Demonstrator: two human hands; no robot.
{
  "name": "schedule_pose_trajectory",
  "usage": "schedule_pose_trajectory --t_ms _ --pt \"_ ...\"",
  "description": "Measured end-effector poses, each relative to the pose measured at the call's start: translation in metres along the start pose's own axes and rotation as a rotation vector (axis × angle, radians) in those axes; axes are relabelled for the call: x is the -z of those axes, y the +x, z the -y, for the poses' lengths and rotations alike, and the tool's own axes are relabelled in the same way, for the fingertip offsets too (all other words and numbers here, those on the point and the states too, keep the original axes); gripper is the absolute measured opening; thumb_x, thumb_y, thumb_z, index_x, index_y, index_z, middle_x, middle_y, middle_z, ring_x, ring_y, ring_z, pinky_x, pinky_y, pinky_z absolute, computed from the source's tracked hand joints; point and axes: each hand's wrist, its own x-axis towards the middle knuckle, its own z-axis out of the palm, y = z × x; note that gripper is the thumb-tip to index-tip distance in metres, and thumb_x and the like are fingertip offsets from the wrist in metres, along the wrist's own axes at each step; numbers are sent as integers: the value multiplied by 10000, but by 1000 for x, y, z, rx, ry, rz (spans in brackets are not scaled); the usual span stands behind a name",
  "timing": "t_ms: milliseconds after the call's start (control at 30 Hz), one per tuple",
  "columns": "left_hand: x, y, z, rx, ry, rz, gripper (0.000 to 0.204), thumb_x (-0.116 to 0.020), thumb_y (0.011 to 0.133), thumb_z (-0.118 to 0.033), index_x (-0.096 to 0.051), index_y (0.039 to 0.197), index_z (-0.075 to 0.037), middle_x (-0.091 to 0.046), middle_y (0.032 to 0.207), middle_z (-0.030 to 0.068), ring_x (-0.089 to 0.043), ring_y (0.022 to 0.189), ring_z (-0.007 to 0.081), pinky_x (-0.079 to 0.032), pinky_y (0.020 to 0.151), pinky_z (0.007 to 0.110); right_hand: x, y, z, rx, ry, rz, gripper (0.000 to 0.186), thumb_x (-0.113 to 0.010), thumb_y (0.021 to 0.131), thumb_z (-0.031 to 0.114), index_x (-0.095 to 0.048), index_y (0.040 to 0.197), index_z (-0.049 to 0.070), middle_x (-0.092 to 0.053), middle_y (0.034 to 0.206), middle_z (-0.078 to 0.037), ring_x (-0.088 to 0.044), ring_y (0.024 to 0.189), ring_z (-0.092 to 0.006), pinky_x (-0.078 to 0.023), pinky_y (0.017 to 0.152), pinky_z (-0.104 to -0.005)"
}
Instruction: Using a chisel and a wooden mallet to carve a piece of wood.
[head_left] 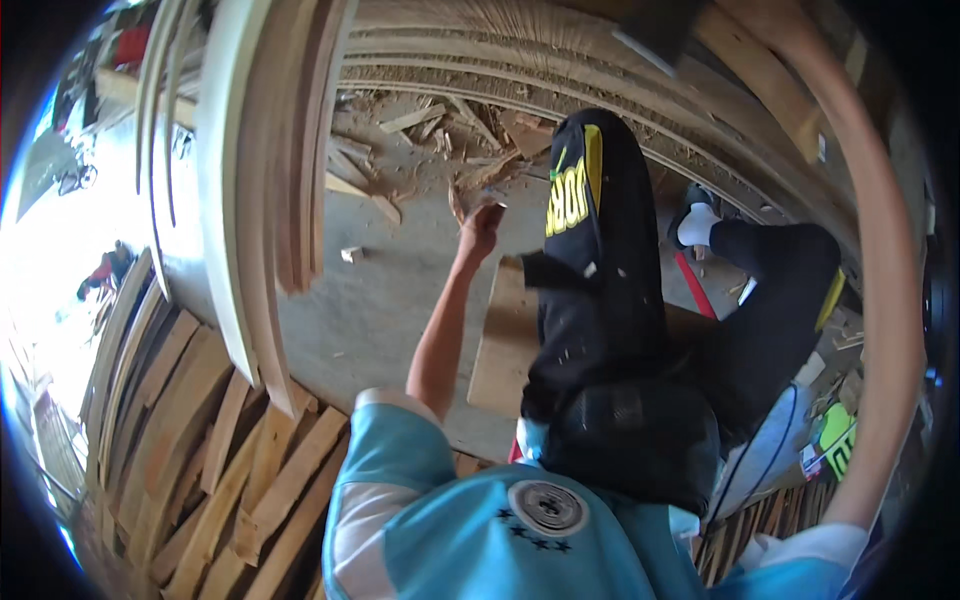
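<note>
At the lower left, pile: long boards (215, 440) heaped at a slant, overlapping.
Upright planks: several pale planks (225, 180) standing close together, right of the glare and above the pile.
Floor: grey concrete (385, 300) with one small offcut (351, 255) lying by itself; farther up, wood scraps (435, 125) scattered among sawdust.
Left hand: raised over the floor, this hand (481, 230) has its fingers curled in, nearly a fist; whether it grips anything cannot be told. A brown sliver shows just beside it.
Left leg: dark trousers (600, 290) with yellow trim, knee up; a tan panel (497, 345) is partly hidden behind it.
Top edge: dark block (660, 30) with a pale lower rim, near the right hand and left of a slanting board (765, 80); contact with the hand is unclear.
Right hand: at the upper right, cut off by the edge, this hand (768, 14) is too blurred to tell how open it is or what it holds.
Far right: yellow-green item (838, 440) beside the right forearm.
</note>
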Motion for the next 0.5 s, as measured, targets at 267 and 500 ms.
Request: schedule_pose_trajectory --t_ms 267,500 --pt "86 -106 -158 -190 337 -152 221 -440 784 34 -504 980 -45 -590 921 133 -572 863 269 -447 731 315 14 17 -39 46 614 -42 457 -457 814 424 -464 1149 114 -303 1243 -168 -249 1193 -328 -200 976 -469" --pt "41 -180 -338 -491 601 -106 241 -487 713 25 -557 922 -74 -589 939 97 -559 887 267 -435 759 354 45 10 115 -161 -364 -239 529 -528 797 263 -330 1238 48 -274 1278 -195 -319 1157 -332 -294 953 -439"
